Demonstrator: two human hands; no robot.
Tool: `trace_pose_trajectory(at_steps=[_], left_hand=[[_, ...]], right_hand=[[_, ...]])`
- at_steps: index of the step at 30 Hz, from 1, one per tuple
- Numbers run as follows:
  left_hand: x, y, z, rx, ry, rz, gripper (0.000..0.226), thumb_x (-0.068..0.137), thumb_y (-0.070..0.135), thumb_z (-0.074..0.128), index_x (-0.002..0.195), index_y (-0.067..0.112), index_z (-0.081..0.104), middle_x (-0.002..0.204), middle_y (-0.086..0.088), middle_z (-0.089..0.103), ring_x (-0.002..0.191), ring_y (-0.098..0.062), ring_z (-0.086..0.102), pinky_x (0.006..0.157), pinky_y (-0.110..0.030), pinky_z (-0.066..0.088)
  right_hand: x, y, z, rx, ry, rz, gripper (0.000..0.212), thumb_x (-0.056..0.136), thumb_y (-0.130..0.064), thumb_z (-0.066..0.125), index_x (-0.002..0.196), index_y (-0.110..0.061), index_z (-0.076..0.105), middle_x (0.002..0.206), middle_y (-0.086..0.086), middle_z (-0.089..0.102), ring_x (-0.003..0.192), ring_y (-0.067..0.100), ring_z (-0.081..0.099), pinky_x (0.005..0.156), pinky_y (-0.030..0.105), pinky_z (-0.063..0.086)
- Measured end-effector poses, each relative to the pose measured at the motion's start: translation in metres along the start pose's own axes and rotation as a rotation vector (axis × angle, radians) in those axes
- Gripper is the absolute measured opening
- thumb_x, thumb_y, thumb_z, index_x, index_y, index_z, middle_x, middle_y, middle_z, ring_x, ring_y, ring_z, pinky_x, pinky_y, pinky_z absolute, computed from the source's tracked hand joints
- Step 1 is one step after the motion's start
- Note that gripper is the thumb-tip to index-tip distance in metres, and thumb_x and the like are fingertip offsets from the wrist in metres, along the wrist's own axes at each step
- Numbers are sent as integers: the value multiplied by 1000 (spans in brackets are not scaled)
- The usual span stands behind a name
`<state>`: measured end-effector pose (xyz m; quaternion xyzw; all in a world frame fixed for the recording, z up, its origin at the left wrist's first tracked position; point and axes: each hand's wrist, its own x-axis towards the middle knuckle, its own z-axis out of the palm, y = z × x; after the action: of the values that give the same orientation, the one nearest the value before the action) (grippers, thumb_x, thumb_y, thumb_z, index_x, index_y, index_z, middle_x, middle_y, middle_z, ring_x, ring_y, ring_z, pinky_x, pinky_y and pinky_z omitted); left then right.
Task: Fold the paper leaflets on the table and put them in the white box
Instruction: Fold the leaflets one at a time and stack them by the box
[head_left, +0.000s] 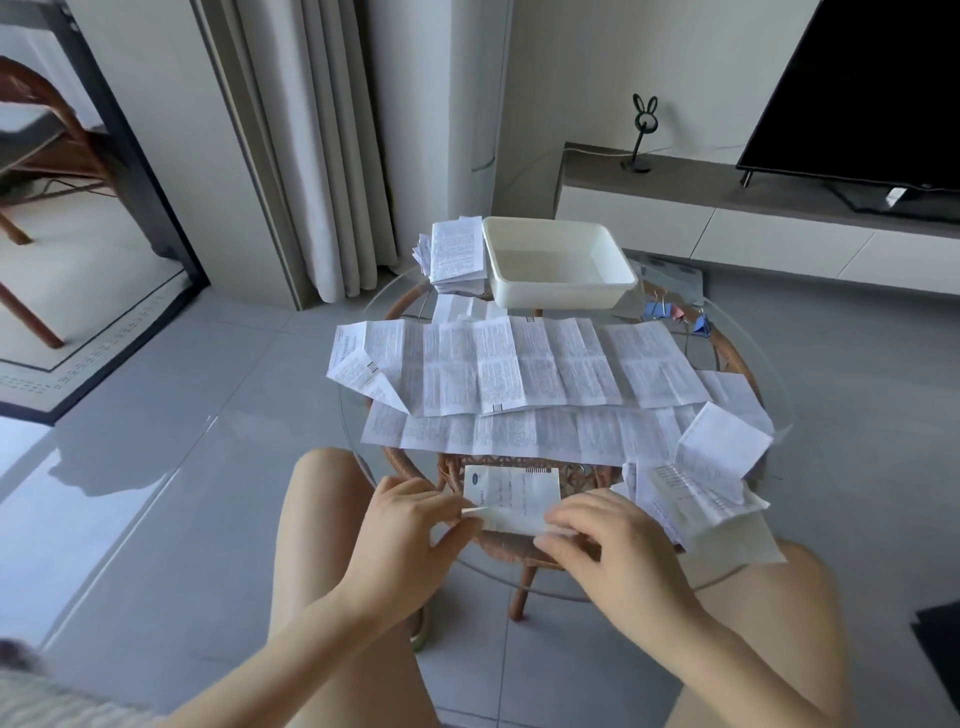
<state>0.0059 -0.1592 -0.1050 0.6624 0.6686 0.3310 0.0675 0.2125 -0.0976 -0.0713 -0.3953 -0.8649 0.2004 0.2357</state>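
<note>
grip: left hand (410, 525) pinching the left edge of the small leaflet (514, 496) between thumb and fingertips; right hand (608, 540) curled over its lower right corner, fingers closed on the paper.
leaflet place: on the near edge of the table (737, 358), between the two hands, well apart from the white box (558, 283).
leaflet look: thin white paper, partly folded into a small rectangle, fine print, barcode strip along the top edge.
white box: smooth plastic, rectangular, rounded corners, open top, on the far side of the table.
table: round clear glass top over a woven rattan frame with wooden legs.
in the way: long unfolded sheets (519, 364), creased like an accordion, overlapping, spread across the middle between hands and box.
folded stack (457, 254): just beside the box on its left; number of sheets too hard to tell.
loose pile (701, 478): crumpled, half-open leaflets just beside the right hand.
binder clips (675, 314): three, two blue and one pink, right of the box.
around: grey floor tiles, pale curtain (322, 156), black television (857, 88) on a low cabinet, black rabbit-eared stand (641, 132).
</note>
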Motion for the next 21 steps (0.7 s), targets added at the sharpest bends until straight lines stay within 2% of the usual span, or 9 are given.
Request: trace_pose_trajectory(at_steps=[1, 2, 4, 6, 8, 10, 14, 17, 21], left_hand=[[0, 1, 0, -35, 10, -56, 27, 81, 44, 52, 64, 28, 64, 57, 20, 54, 65, 1, 49, 69, -19, 32], [0, 2, 1, -83, 26, -117, 26, 80, 44, 53, 61, 28, 61, 56, 22, 53, 65, 3, 49, 69, -22, 36], [2, 5, 3, -167, 63, -227, 18, 78, 38, 58, 62, 32, 60, 58, 23, 58, 65, 3, 55, 69, -30, 43], [2, 10, 8, -134, 108, -276, 7, 74, 32, 61, 71, 27, 65, 58, 21, 59, 63, 0, 59, 70, -36, 48], [3, 13, 14, -78, 143, -303, 12, 72, 29, 63, 82, 22, 65, 57, 23, 53, 62, -5, 60, 69, -33, 44], [2, 15, 19, -44, 161, -309, 18, 75, 27, 66, 90, 21, 61, 59, 20, 53, 64, -6, 58, 69, -29, 34], [0, 14, 21, -13, 173, -291, 19, 77, 30, 63, 93, 24, 55, 63, 15, 53, 63, -7, 55, 70, -26, 29], [-2, 11, 23, -6, 165, -265, 22, 74, 29, 63, 95, 22, 58, 69, 15, 51, 66, -9, 56, 70, -23, 23], [-4, 4, 28, 81, 228, -139, 22, 79, 34, 55, 95, 19, 62, 82, 8, 54, 80, -15, 50, 75, -23, 27]], right_hand=[[9, 0, 0, 0, 1, 44, 34, 83, -39, 61, 54, -29, 45, 53, -15, 43, 57, 1, 42, 55, 13, 32], [18, 1, 3, -2, -26, 83, 42, 87, -35, 60, 53, -24, 39, 48, -9, 36, 51, 5, 38, 51, 17, 30], [33, 1, 9, -39, -85, 149, 40, 92, -33, 57, 58, -14, 46, 49, -2, 39, 50, 10, 38, 50, 22, 26], [43, 0, 13, -60, -90, 210, 37, 91, -32, 57, 65, -6, 55, 55, 6, 50, 57, 20, 47, 53, 29, 29], [47, -2, 18, -78, -87, 239, 33, 89, -30, 59, 68, -4, 59, 61, 11, 56, 63, 25, 53, 55, 32, 32], [47, -2, 20, -93, -84, 267, 27, 85, -29, 62, 69, -7, 63, 63, 10, 59, 64, 24, 55, 56, 32, 38], [46, -3, 21, -93, -47, 310, 13, 79, -23, 65, 69, -16, 67, 62, -2, 61, 63, 15, 55, 58, 27, 40], [47, -3, 22, -117, -37, 301, 15, 80, -27, 65, 69, -17, 68, 62, -4, 61, 63, 13, 55, 59, 28, 41], [51, -2, 24, -199, -53, 263, 19, 83, -28, 61, 71, -15, 68, 64, -4, 63, 65, 14, 56, 57, 27, 40]])
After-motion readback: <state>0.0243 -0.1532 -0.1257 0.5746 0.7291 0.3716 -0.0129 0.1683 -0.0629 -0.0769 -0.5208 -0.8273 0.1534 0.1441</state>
